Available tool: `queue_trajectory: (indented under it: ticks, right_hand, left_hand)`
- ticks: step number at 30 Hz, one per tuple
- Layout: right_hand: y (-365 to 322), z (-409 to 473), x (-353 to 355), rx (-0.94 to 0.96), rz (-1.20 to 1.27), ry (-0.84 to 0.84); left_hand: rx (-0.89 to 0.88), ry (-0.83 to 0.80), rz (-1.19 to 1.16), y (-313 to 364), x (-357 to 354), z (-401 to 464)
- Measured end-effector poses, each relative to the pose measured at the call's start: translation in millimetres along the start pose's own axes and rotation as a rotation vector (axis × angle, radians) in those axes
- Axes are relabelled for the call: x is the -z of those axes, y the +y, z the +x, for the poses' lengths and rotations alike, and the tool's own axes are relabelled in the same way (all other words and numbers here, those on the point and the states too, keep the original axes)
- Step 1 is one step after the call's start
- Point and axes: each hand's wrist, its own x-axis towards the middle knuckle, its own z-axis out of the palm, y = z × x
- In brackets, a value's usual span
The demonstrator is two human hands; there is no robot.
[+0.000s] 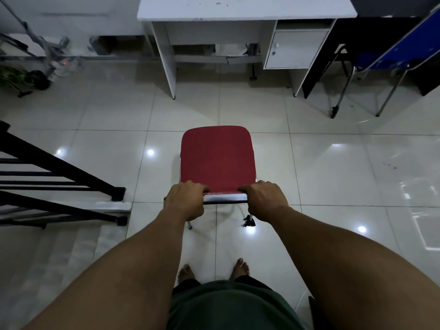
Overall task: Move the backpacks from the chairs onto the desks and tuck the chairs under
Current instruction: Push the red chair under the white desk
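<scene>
Now both hands, left [185,201] & right [264,201], gripping red chair [216,158] backrest, prob. facing white desk [245,8]

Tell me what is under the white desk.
Under the white desk: an open knee gap with a crossbar, a cabinet at its right side, and bare floor. The red chair stands short of it. The cabinet's contents are hidden.

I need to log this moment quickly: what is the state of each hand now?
Left hand: closed, gripping the back rail of the red chair.
Right hand: closed, gripping the same back rail.
</scene>
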Motion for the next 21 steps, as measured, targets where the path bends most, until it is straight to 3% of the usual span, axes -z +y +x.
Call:
queue_trajectory:
  ticks: [21]
  right_hand:
    - [28,90,29,-0.028,0.012,0.068]
  left_hand:
    - [0.038,0.028,-0.002,-16,37,89]
